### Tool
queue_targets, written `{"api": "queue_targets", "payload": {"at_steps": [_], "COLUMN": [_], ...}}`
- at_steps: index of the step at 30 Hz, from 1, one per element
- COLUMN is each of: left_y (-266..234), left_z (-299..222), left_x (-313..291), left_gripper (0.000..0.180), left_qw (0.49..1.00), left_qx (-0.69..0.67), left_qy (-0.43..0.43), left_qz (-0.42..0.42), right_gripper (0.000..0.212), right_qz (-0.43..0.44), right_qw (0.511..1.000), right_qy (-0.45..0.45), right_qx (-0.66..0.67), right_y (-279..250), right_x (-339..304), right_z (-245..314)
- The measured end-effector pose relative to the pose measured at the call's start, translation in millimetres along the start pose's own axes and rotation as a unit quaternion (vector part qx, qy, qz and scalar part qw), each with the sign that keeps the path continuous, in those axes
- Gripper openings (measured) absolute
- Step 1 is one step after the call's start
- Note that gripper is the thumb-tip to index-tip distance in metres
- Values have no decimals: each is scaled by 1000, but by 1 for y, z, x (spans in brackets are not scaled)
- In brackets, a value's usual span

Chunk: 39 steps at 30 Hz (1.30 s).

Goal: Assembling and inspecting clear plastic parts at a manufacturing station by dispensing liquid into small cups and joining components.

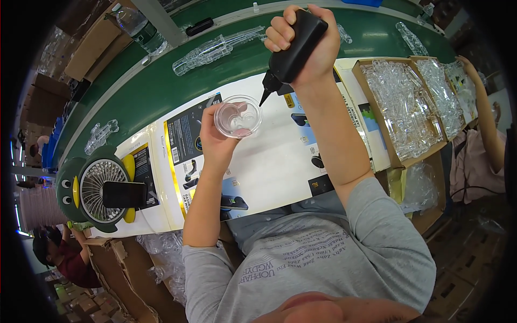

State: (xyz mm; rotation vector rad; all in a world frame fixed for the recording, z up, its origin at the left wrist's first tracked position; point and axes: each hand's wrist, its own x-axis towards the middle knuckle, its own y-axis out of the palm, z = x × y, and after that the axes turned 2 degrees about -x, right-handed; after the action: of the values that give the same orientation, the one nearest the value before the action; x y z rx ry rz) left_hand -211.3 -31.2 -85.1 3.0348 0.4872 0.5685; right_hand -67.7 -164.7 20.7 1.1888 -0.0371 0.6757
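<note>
My left hand point(213, 141) holds a clear, round, cup-like plastic piece point(237, 119) over the printed sheet, its wide rim facing up. My fingers show through its walls. In my right hand point(322, 58) is a black squeeze bottle point(299, 47), tipped downward with my fingers wrapped around it. Its thin pointed nozzle point(265, 96) comes down beside the right rim of the clear piece; whether they touch I cannot tell. Beyond my hands, a long clear plastic assembly point(207, 53) lies on the green table point(239, 69).
Cardboard boxes of clear plastic parts point(401, 105) stand at the right, with another person's arm point(482, 102) beyond. A green fan point(105, 191) with a dark phone-like slab before it stands at the left. Far left is a water bottle point(141, 29). Printed card sheets point(264, 177) cover the near table.
</note>
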Motion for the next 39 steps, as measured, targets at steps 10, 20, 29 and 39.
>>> {"api": "queue_targets", "payload": {"at_steps": [10, 20, 29, 39], "left_y": [-7, -4, -5, -9], "left_z": [6, 5, 3, 3], "left_x": [2, 2, 0, -2], "left_gripper": [54, 42, 39, 46], "left_qw": [995, 991, 987, 980], "left_qx": [-91, -127, -143, -162], "left_qy": [-27, -32, -43, -83], "left_qz": [15, 28, 60, 75], "right_gripper": [37, 36, 36, 37], "right_qz": [-6, 10, 10, 38], "right_qw": [1000, 1000, 1000, 998], "right_qy": [-2, 2, 5, 27], "right_qx": [-1, 8, 4, 33], "right_y": [-1, -5, -1, 0], "right_x": [1, 2, 0, 0], "right_z": [0, -1, -1, 0]}}
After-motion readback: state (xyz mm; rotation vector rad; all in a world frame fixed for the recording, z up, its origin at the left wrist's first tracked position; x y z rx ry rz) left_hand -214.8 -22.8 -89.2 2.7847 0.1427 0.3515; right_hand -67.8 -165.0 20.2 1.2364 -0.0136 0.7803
